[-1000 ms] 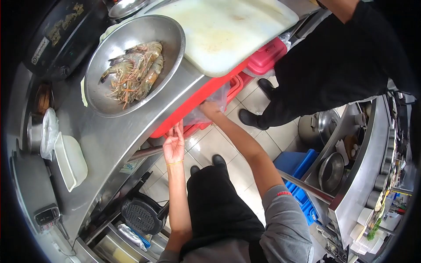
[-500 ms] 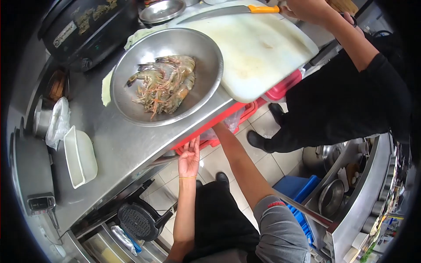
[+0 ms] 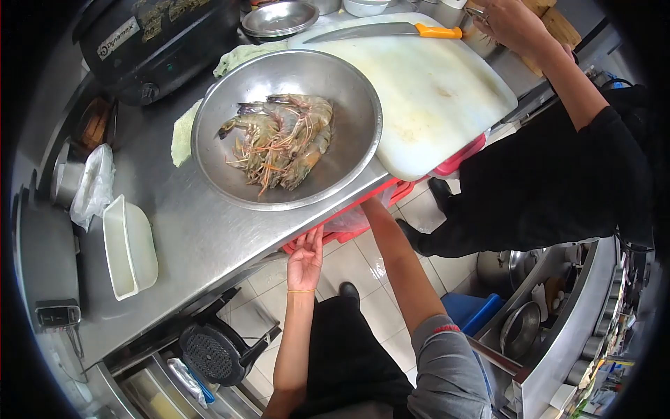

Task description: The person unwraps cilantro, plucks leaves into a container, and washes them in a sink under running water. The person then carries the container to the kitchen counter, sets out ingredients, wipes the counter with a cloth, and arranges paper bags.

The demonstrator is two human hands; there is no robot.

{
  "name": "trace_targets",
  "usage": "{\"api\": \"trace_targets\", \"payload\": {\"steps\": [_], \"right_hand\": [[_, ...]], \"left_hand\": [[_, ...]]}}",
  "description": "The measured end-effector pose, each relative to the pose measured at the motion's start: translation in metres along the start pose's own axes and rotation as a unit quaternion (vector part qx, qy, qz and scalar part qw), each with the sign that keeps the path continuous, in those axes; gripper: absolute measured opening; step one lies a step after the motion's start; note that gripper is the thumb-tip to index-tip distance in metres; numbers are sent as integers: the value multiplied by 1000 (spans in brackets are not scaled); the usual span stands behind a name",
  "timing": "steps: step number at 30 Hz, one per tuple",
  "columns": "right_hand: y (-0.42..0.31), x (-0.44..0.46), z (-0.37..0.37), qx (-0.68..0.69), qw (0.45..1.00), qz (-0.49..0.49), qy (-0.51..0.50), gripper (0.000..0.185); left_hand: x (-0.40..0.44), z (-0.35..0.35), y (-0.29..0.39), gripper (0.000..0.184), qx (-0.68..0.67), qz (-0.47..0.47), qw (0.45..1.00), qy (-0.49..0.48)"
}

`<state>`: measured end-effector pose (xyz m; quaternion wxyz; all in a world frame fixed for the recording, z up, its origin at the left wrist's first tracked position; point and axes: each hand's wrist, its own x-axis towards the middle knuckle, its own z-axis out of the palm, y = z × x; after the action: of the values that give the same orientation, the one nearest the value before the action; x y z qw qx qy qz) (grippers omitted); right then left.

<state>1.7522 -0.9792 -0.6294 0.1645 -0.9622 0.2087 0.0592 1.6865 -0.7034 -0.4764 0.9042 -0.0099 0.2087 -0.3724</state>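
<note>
My left hand (image 3: 305, 260) is palm up at the counter's front edge, its fingers stretched out against the red bin (image 3: 340, 236) below; the fingertips are partly hidden. My right hand is out of sight under the counter, and only the forearm (image 3: 399, 255) shows, going down into the bin beside a clear plastic bag (image 3: 347, 222). On the counter above, a large steel bowl (image 3: 349, 164) holds several raw whole prawns (image 3: 286, 140).
A white cutting board (image 3: 447, 105) carries an orange-handled knife (image 3: 380, 32). A co-worker's hand (image 3: 506, 24) is beyond it. The steel counter (image 3: 188, 230) also bears a white tub (image 3: 130, 248), a green cloth (image 3: 183, 136) and a black appliance (image 3: 150, 52).
The whole view has shifted, so the bowl and board appear further right. Both my arms remain at the bin under the counter edge, with little visible change in the left hand.
</note>
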Motion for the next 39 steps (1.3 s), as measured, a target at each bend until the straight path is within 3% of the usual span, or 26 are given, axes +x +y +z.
{"api": "trace_targets", "payload": {"steps": [14, 20, 27, 30, 32, 34, 35, 37, 39], "right_hand": [[10, -1, -5, -16, 1000, -14, 7, 53], [8, -11, -42, -19, 999, -12, 22, 52], [-15, -66, -20, -1, 990, -89, 109, 52], [-41, -130, -77, -209, 972, -56, -87, 47], [-43, -188, -104, 47, 992, 40, 110, 52], [-1, -214, -63, 151, 943, 209, 209, 42], [23, -216, -27, 314, 875, 284, 235, 39], [63, -209, 38, 601, 641, 400, 262, 33], [57, -178, 52, 664, 605, 394, 198, 33]], "left_hand": [[1, -5, -3, 59, 49, 17, 999, 10], [4, -4, -7, 60, -2, -3, 1000, 9], [2, 4, -13, 56, 25, 17, 998, 64], [4, 6, -14, 55, 36, 16, 996, 75], [4, 7, -12, 54, 34, 10, 997, 63], [5, 8, -12, 54, 42, 17, 996, 83], [4, 8, -13, 53, 46, 20, 994, 93], [4, 7, -13, 54, 20, 24, 994, 101], [6, 4, -12, 54, 19, 25, 995, 100]]}}
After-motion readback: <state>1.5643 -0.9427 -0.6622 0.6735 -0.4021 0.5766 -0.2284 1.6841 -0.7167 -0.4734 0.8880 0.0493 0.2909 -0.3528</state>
